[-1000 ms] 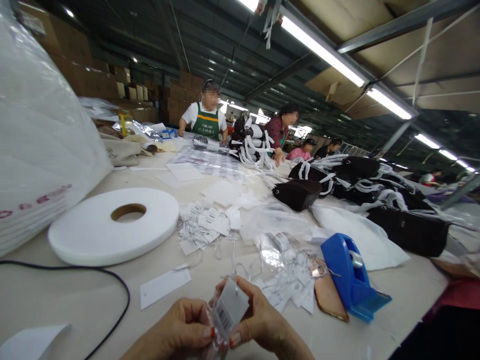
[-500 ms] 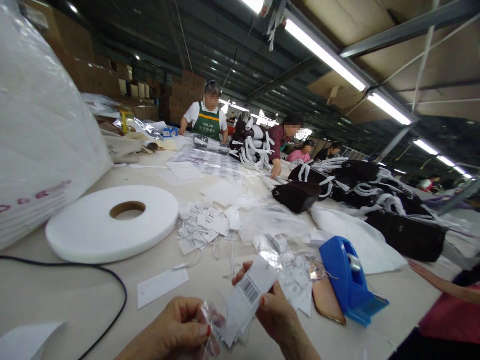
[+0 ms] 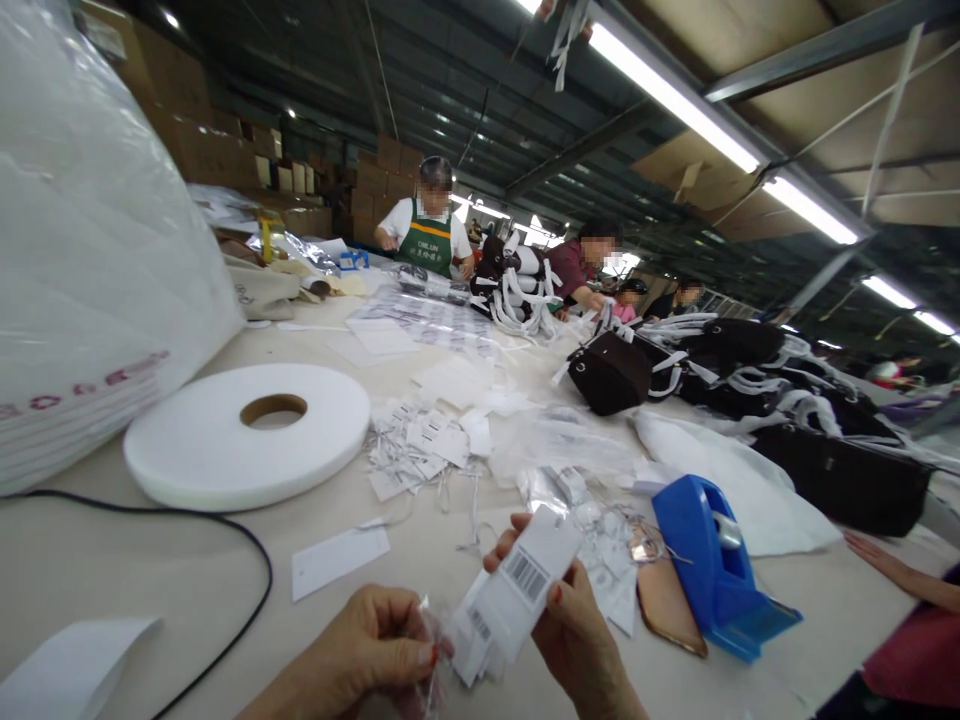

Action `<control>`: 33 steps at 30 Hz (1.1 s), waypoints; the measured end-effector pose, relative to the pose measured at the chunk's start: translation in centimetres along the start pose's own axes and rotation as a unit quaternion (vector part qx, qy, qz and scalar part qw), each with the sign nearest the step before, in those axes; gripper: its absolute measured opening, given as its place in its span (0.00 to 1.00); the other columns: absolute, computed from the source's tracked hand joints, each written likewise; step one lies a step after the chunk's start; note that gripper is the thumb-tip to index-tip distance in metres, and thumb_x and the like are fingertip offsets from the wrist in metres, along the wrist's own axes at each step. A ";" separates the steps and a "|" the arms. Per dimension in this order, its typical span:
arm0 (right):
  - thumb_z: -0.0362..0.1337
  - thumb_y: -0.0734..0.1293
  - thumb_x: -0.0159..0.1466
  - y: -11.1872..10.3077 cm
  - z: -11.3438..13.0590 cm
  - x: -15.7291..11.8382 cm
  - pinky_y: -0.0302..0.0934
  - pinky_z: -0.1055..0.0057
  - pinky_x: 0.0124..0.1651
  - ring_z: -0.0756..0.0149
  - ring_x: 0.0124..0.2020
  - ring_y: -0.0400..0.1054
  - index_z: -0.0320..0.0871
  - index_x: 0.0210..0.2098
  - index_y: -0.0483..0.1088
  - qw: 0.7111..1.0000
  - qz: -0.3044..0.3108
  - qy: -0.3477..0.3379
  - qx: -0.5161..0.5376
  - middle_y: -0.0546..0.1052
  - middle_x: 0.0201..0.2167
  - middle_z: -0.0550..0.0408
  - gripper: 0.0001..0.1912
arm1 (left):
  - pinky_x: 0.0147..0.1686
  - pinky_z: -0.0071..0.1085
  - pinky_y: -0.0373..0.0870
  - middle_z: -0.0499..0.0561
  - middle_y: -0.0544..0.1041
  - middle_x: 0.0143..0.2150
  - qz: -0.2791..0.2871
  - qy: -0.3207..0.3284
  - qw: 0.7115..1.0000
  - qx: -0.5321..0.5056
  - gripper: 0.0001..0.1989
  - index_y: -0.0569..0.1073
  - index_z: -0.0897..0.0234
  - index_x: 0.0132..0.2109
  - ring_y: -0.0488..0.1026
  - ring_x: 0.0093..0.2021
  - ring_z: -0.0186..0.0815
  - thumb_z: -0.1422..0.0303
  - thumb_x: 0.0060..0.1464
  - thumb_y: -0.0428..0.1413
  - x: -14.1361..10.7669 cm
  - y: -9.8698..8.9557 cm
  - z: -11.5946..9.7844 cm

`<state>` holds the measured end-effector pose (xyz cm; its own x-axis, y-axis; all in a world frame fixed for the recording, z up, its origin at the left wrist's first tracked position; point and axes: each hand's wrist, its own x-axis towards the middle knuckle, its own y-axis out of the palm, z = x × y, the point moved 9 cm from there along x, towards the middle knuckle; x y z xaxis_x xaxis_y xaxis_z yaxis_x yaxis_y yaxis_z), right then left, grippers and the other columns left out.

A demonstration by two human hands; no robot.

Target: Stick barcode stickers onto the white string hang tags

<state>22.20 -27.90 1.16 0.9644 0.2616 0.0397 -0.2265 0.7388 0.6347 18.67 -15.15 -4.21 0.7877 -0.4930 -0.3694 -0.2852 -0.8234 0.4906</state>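
Observation:
My right hand [image 3: 577, 620] is closed around a white tag with a printed barcode [image 3: 531, 575], tilted up toward me. Just left of it, my left hand [image 3: 382, 645] pinches a small clear plastic bag [image 3: 431, 650]. Between and below the hands lie more white barcode tags [image 3: 474, 630], partly covered by the held one; whether they are held too I cannot tell. A single white tag with a string [image 3: 341, 560] rests on the table beyond my left hand. Behind my right hand is a heap of small tags in clear plastic [image 3: 607, 550].
A large roll of white tape [image 3: 187, 440] lies at left beside a big plastic bag [image 3: 90, 250] and a black cable [image 3: 266, 570]. A blue tape dispenser [image 3: 705, 560] and a phone [image 3: 667, 605] stand right. Loose tags [image 3: 424, 440], dark bags [image 3: 840, 470] and co-workers are beyond.
The view has shifted, so most things sit slightly farther right. My hands keep their holds. Across the table, a co-worker has lifted and turned a dark bag.

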 end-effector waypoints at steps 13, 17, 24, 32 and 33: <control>0.42 0.76 0.45 1.2 -1.9 0.1 0.62 0.67 0.41 0.60 0.38 0.71 0.42 0.46 0.70 0.997 0.053 0.044 0.045 0.76 0.35 0.52 0.29 | 0.19 0.22 0.60 0.50 0.72 0.19 0.021 -0.013 0.999 0.027 0.14 0.76 0.70 0.24 0.70 0.20 0.32 0.62 0.35 0.66 -0.6 0.6 -0.2; 0.42 0.76 0.46 1.2 -1.9 0.2 0.62 0.68 0.40 0.61 0.36 0.71 0.41 0.45 0.71 0.996 0.047 0.048 0.053 0.76 0.34 0.52 0.28 | 0.21 0.21 0.61 0.50 0.73 0.20 0.048 -0.010 0.998 0.028 0.14 0.77 0.70 0.25 0.68 0.20 0.28 0.62 0.35 0.67 -0.8 0.9 -0.2; 0.41 0.75 0.47 1.1 -1.9 0.3 0.62 0.67 0.41 0.61 0.35 0.71 0.39 0.46 0.70 0.995 0.051 0.055 0.067 0.76 0.34 0.51 0.28 | 0.20 0.23 0.60 0.50 0.72 0.19 0.048 -0.022 0.997 0.049 0.14 0.78 0.71 0.25 0.67 0.20 0.30 0.62 0.34 0.66 -1.0 0.9 0.0; 0.40 0.75 0.46 0.9 -2.7 0.3 0.63 0.67 0.40 0.60 0.36 0.73 0.39 0.45 0.71 0.995 0.053 0.076 0.031 0.77 0.34 0.50 0.28 | 0.22 0.22 0.56 0.51 0.73 0.19 0.064 -0.022 0.996 0.063 0.14 0.78 0.71 0.25 0.63 0.19 0.27 0.61 0.35 0.66 -0.8 1.0 0.6; 0.39 0.76 0.46 0.8 -2.9 0.3 0.64 0.67 0.40 0.59 0.36 0.73 0.39 0.45 0.71 0.995 0.052 0.081 0.030 0.78 0.34 0.50 0.28 | 0.22 0.22 0.55 0.52 0.74 0.19 0.071 -0.024 0.995 0.064 0.15 0.78 0.71 0.25 0.62 0.19 0.26 0.61 0.35 0.66 -0.8 1.1 0.7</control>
<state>21.92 -25.44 -0.58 0.9006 0.4343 -0.0149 -0.3101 0.6663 0.6781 17.38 -15.83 -3.96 0.7088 -0.6171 -0.3419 -0.4616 -0.7721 0.4367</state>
